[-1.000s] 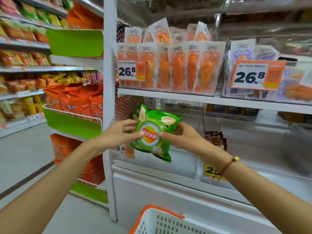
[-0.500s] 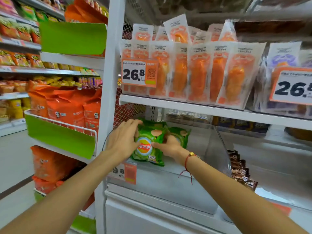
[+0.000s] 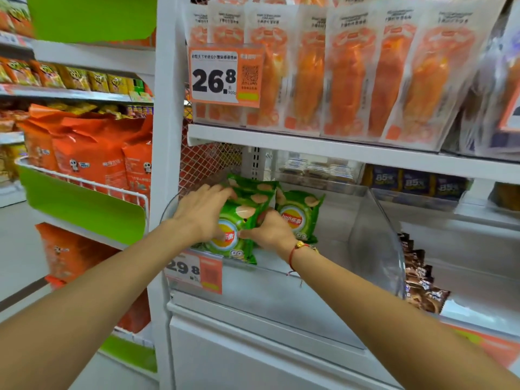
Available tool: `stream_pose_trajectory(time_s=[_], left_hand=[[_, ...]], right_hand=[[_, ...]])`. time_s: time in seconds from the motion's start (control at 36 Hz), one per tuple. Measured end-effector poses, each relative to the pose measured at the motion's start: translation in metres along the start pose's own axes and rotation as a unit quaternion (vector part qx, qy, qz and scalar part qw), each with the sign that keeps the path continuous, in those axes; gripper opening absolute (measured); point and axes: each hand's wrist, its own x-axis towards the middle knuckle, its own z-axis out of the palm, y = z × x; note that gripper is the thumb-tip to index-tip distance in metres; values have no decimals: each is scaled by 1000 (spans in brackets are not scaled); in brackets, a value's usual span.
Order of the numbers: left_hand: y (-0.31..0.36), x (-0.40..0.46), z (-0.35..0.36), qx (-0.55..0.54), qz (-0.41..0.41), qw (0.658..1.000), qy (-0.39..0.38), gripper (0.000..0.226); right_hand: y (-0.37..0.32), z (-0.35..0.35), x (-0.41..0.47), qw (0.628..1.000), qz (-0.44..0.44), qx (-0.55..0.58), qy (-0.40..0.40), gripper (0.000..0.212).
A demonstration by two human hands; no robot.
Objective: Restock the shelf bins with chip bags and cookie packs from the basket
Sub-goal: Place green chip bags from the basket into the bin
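Head view looks down two bare forearms into a clear plastic shelf bin. Both hands meet on a green chip bag at the bin's front left corner, its lower edge hanging over the front lip. Its glossy face carries pale chip pictures, a round red and yellow logo with white Chinese characters, and a small yellow cartoon figure near the bottom. The left hand lies over the bag's upper left with fingers spread and bent onto it; the right hand has its grip pinched on the bag's right edge, thumb in front. A red cord bracelet with a gold bead circles the right wrist. More green bags stand behind it, and a second chip bag of the same print leans just beside it on the right.

A price tag on the bin front reads 29.8, partly hidden by the left arm. Above, a larger price card reads 26.8 with a QR code; its small text is blurred, perhaps 500g. Behind it stand white pouches with orange contents. Dark boxes marked 85% sit further back, and brown packs fill the neighbouring bin. At left, a white rack with green panels holds orange bags; the floor is pale grey.
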Motion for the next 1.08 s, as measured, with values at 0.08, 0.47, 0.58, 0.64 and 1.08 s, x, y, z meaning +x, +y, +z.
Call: stream_pose_trajectory(time_s=[0.08, 0.47, 0.58, 0.64, 1.08], left_hand=[[-3, -1, 2, -4, -11, 1000, -11, 86], [24, -31, -24, -69, -50, 996, 17, 71], [52, -62, -38, -128, -62, 988, 59, 56], [70, -83, -46, -160, -61, 982, 77, 45], [158, -237, 73, -243, -72, 934, -251, 29]], right_hand=[[-9, -4, -8, 1000, -2, 4, -24, 49], [-8, -60, -71, 996, -68, -53, -32, 45], [-9, -80, -127, 984, -146, -103, 0, 46], [-5, -87, -155, 977, -180, -113, 18, 34], [169, -18, -296, 981, 6, -99, -164, 17]])
